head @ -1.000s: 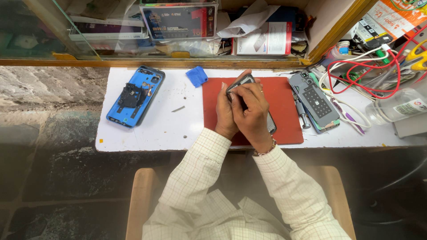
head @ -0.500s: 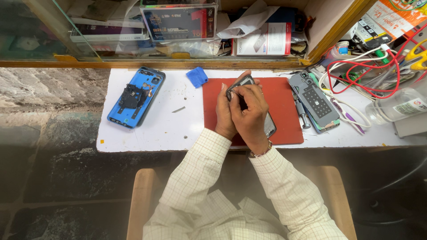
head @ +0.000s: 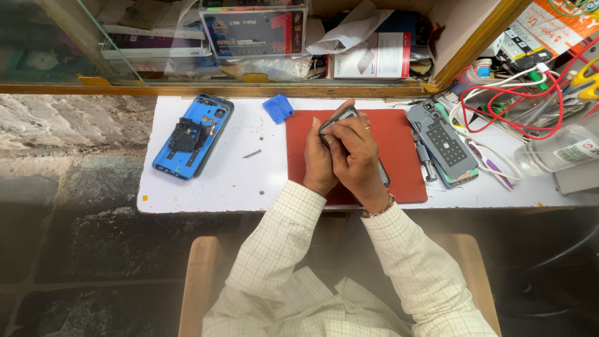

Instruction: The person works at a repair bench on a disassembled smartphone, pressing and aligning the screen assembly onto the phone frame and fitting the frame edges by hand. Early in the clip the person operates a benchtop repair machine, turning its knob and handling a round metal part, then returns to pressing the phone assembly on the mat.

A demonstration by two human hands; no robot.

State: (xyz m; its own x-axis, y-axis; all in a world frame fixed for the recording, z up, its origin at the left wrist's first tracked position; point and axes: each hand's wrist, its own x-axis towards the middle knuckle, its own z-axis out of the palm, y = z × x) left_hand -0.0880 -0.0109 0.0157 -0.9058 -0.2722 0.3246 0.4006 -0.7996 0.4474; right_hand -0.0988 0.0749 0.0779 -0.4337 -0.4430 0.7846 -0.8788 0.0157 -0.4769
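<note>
Both of my hands hold a dark phone (head: 340,118) over a red work mat (head: 399,146) on the white bench top. My left hand (head: 319,162) grips the phone's left side. My right hand (head: 359,159) covers most of its face and right edge, fingers curled over it. Only the phone's top end and a sliver of its lower right edge show. I cannot tell what the fingertips do on the phone.
An opened blue phone back (head: 193,136) lies at the left, a small blue cloth (head: 278,107) beside the mat, a grey opened phone (head: 444,145) and a screwdriver (head: 425,161) at the right. Red and white cables (head: 518,106), a clear bottle (head: 555,150), and shelf boxes (head: 253,28) crowd the back.
My hands and the phone have stayed on the mat with only slight finger shifts. The view has drifted a little.
</note>
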